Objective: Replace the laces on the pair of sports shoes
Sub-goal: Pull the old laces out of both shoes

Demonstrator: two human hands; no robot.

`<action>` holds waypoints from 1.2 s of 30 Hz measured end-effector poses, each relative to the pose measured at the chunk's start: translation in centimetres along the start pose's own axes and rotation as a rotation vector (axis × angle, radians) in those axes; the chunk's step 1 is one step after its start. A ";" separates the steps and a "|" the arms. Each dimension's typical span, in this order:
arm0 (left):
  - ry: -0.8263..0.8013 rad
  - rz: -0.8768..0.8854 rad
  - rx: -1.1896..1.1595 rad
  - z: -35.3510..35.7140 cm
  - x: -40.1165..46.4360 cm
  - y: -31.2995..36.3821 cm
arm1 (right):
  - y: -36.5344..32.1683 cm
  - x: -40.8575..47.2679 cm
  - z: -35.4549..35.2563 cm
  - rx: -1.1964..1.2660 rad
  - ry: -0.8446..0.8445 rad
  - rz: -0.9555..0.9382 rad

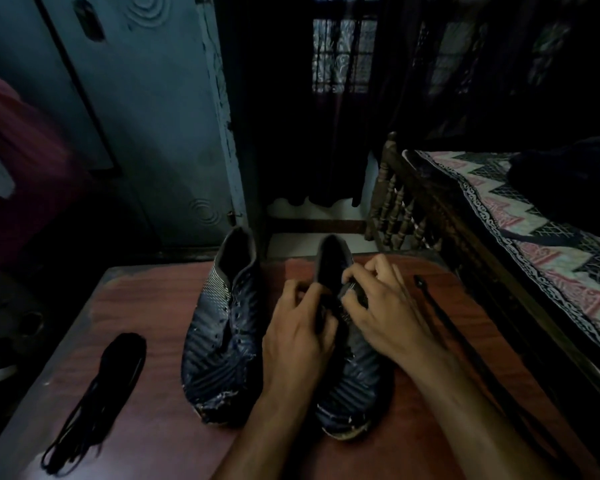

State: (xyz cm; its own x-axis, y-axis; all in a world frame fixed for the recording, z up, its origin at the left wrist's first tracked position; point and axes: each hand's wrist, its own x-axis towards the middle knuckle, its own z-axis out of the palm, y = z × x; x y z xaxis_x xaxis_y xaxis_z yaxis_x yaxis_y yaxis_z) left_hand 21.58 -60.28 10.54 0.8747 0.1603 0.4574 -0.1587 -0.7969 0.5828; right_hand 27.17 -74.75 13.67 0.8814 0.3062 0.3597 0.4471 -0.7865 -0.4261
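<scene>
Head view showed two dark shoes side by side on a reddish table (153, 306), toes toward the person. Both hands sat on the right shoe (354, 382), hiding its eyelets: the left hand (298, 327) and right hand (381, 306) each pinched something at the shoe's opening. The left shoe (222, 341) stood unlaced. A bundled lace (101, 386) lay left; a straight lace (465, 334) right, near a bed (534, 220).

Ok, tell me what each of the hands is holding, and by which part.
Both grip the right-hand shoe at its lacing area: the left hand on the left edge of the opening, the right hand pinching the right eyelet edge near the collar.
</scene>
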 end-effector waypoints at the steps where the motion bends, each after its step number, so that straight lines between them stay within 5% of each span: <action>1: 0.003 0.010 0.000 0.0 -0.1 0.0 | -0.5 0.6 -0.7 -0.039 -0.019 0.000; 6: 0.018 -0.009 -0.047 0.2 -0.1 -0.2 | -4.0 5.9 -3.7 -0.482 -0.412 0.114; 12: 0.023 -0.045 -0.123 -0.1 -0.4 -0.3 | -5.5 8.2 -3.7 -0.435 -0.755 0.193; 17: 0.037 -0.063 -0.117 0.1 -0.5 -0.4 | -4.5 6.8 -3.0 -0.210 -0.660 0.273; 23: 0.050 -0.083 -0.115 0.2 -0.2 -0.2 | -2.9 2.2 -3.3 0.654 -0.117 0.433; 36: -0.086 -0.118 -0.091 0.1 0.0 -0.3 | -3.9 1.7 -6.8 1.033 0.067 0.356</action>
State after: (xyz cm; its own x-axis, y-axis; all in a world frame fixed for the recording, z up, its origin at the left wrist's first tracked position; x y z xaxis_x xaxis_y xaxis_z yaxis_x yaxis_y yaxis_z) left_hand 21.66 -60.12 10.25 0.9252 0.1959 0.3250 -0.0899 -0.7189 0.6892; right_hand 25.92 -74.81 21.61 0.9894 0.0959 0.1086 0.1077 0.0147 -0.9941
